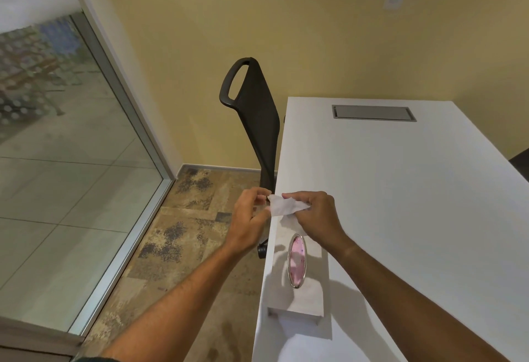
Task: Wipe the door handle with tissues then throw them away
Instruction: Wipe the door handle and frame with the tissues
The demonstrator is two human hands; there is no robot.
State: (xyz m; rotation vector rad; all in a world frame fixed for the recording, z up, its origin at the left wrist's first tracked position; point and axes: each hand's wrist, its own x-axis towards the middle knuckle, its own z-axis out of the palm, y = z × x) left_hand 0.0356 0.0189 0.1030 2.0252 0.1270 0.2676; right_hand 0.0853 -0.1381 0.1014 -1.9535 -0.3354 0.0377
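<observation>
A white tissue (282,206) is stretched between both hands just above the left edge of the white table (400,190). My left hand (247,220) pinches its left corner, and my right hand (313,217) grips its right side. Below the hands sits a pale tissue box (309,298) with an oval metal-rimmed opening (296,260) showing pink inside. No door handle is in view.
A black mesh chair (254,109) stands tucked at the table's far left corner. A glass wall with a metal frame (137,121) runs along the left. A grey cable hatch (373,112) is set in the tabletop. Patterned carpet (177,233) lies between glass and table.
</observation>
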